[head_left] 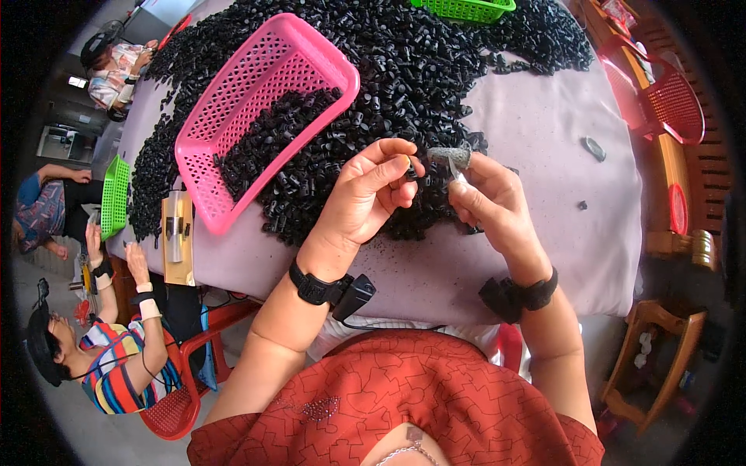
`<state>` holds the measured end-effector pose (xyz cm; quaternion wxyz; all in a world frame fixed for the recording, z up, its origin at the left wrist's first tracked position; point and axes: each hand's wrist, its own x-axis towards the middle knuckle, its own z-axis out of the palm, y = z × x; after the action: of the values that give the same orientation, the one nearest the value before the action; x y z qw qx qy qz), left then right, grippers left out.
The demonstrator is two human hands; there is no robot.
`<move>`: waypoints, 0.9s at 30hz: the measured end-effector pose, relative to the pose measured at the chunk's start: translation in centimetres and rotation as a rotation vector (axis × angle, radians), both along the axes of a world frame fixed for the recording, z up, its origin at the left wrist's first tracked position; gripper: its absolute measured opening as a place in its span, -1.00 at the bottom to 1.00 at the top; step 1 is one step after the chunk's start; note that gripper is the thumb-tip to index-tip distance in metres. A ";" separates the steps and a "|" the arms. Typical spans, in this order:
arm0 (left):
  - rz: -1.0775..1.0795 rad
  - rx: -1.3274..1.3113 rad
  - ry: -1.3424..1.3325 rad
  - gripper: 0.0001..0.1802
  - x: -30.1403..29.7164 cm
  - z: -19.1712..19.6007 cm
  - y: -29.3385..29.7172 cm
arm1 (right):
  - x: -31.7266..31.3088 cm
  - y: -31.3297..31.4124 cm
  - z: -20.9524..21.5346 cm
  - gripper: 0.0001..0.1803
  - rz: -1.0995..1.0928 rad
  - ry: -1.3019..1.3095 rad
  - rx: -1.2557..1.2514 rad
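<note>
At far left, one green perforated plastic basket (116,196) is seen; a second (486,11) is cut off by the upper edge. Between them, one pink perforated plastic basket (210,194) is partly filled with small black cylindrical parts, too many to be counted, like the surrounding black heap (412,85). One small black part (411,172) is pinched at the fingertips of the left hand (369,182), in front of the heap. It is judged light, stiff and smooth, probably plastic, best held by its sides. In the right hand (493,194), one thin, pale, pointed blade (456,172) is gripped below one grey mesh finger cover (451,158).
</note>
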<state>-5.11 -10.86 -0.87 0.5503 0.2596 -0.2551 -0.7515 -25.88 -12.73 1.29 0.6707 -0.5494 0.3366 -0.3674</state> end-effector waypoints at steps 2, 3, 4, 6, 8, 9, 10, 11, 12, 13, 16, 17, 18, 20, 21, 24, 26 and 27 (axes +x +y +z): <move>0.000 0.007 0.013 -0.75 0.0 -0.3 0.1 | 0.1 0.0 0.0 -0.78 -0.003 0.013 -0.001; -0.002 -0.005 0.010 -0.74 0.0 -0.4 0.1 | 0.1 0.0 0.0 -0.77 -0.001 -0.001 0.007; -0.003 -0.016 0.006 -0.73 0.0 -0.4 0.1 | 0.0 0.0 0.0 -0.77 0.000 -0.016 0.015; -0.001 -0.002 0.007 -0.72 -0.2 -0.2 0.1 | -0.1 0.0 0.1 -0.77 0.002 -0.006 0.023; 0.001 0.012 0.009 -0.71 -0.4 0.2 0.1 | -0.1 -0.1 -0.1 -0.77 0.004 0.004 0.032; -0.001 0.031 0.000 -0.69 -0.5 0.4 0.2 | 0.0 0.0 -0.1 -0.77 -0.005 0.007 0.029; -0.002 0.050 -0.010 -0.68 -0.5 0.5 0.2 | 0.1 0.0 -0.2 -0.78 -0.013 0.010 0.026; -0.003 0.052 -0.009 -0.68 -0.5 0.5 0.2 | 0.1 0.0 -0.3 -0.78 -0.014 0.010 0.028; -0.008 0.036 -0.016 -0.67 -0.5 0.6 0.2 | 0.1 -0.1 -0.3 -0.77 -0.013 -0.012 0.036; -0.013 0.020 -0.023 -0.67 -0.4 0.5 0.2 | 0.2 -0.1 -0.4 -0.77 -0.011 -0.035 0.045; -0.039 -0.044 -0.017 -0.64 0.1 -0.3 0.1 | 0.1 -0.2 -0.6 -0.77 0.014 -0.016 0.028; -0.038 -0.043 -0.018 -0.64 0.2 -0.6 0.1 | 0.1 -0.2 -0.6 -0.77 0.016 -0.016 0.029; -0.008 -0.053 -0.017 -0.67 0.2 -0.8 0.1 | 0.1 -0.1 -0.6 -0.78 0.016 -0.014 0.028; 0.023 -0.063 -0.017 -0.70 0.3 -0.9 0.1 | 0.1 -0.1 -0.5 -0.78 0.018 -0.013 0.028; 0.035 -0.056 -0.027 -0.73 0.2 -0.8 0.2 | 0.1 -0.1 -0.5 -0.78 0.015 -0.009 0.027; 0.090 -0.046 -0.054 -0.75 -0.7 -0.3 0.4 | 0.0 -0.2 -0.8 -0.76 0.017 0.004 0.024; 0.135 -0.044 -0.071 -0.75 -0.8 -0.2 0.5 | 0.0 -0.2 -0.9 -0.74 0.023 0.013 0.022; 0.110 -0.047 -0.077 -0.75 -0.7 -0.2 0.5 | 0.0 -0.1 -0.8 -0.73 0.018 0.020 0.025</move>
<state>-5.80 -10.38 -1.02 0.5863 0.2890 -0.2789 -0.7035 -25.84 -12.85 0.49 0.6775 -0.5477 0.3430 -0.3514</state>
